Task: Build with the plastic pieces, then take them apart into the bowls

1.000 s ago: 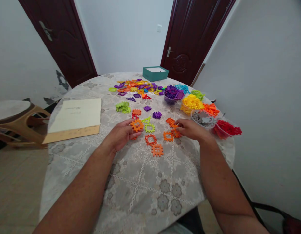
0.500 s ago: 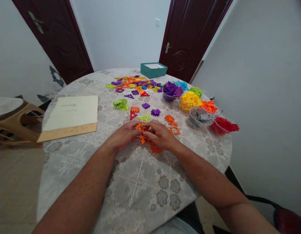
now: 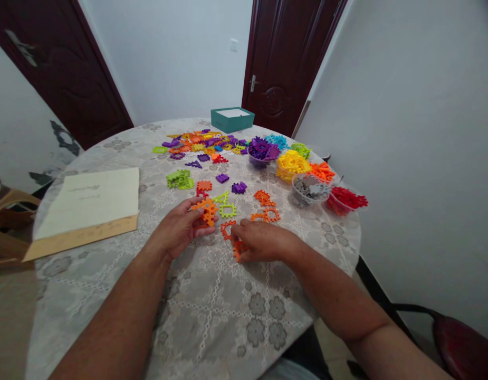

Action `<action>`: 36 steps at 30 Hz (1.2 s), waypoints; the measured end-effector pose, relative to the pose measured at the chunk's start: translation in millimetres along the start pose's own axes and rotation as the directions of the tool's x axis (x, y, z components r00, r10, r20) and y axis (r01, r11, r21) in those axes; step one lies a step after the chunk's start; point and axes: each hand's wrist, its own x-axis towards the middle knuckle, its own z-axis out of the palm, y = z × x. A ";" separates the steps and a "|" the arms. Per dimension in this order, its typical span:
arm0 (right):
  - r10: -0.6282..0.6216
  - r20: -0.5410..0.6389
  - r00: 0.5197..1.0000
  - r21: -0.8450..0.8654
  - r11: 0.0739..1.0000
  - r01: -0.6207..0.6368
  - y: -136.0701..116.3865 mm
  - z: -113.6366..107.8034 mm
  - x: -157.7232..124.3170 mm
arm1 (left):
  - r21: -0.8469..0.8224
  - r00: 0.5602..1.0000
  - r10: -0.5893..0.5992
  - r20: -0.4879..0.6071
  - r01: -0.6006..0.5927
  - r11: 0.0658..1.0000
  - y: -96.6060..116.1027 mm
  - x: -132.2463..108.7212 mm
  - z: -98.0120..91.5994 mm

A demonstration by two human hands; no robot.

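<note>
My left hand (image 3: 182, 229) is closed around an assembly of orange interlocking plastic pieces (image 3: 206, 210), holding it up off the table with its toothed edges showing. To the right, my right hand (image 3: 265, 240) bends its fingers over an orange toothed piece (image 3: 238, 251) low at the tabletop; the fingers cover part of it. Between the hands lies a red-orange square frame piece (image 3: 227, 230). Just beyond are a lime green square frame (image 3: 228, 211) and a lime triangle frame (image 3: 221, 197). An orange square piece (image 3: 204, 186) sits behind my left hand.
Tubs of sorted pieces stand at the right: purple (image 3: 262, 150), yellow (image 3: 292, 162), grey (image 3: 310, 189) and red (image 3: 346, 200) among them. A mixed pile (image 3: 200, 141) and a green box (image 3: 232, 121) are at the back. Paper on a board (image 3: 93, 198) lies left.
My hands have parted. The right one has let go of the orange assembly and moved down to an orange piece on the table, while the left keeps the assembly. The view has shifted.
</note>
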 end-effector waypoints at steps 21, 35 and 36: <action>0.226 -0.346 0.911 0.788 0.596 0.152 -5.6 27.1 46.1 | 0.039 0.983 -0.078 0.164 0.072 0.997 0.7 -3.0 1.7; 0.400 -0.391 0.829 0.825 0.551 0.123 -5.0 36.4 56.7 | 0.151 0.982 -0.064 0.177 0.038 0.988 2.8 -3.6 5.5; 0.418 -0.412 0.810 0.808 0.579 0.112 -5.2 36.9 56.5 | 0.168 0.982 -0.054 0.179 0.023 0.985 2.8 -3.6 6.6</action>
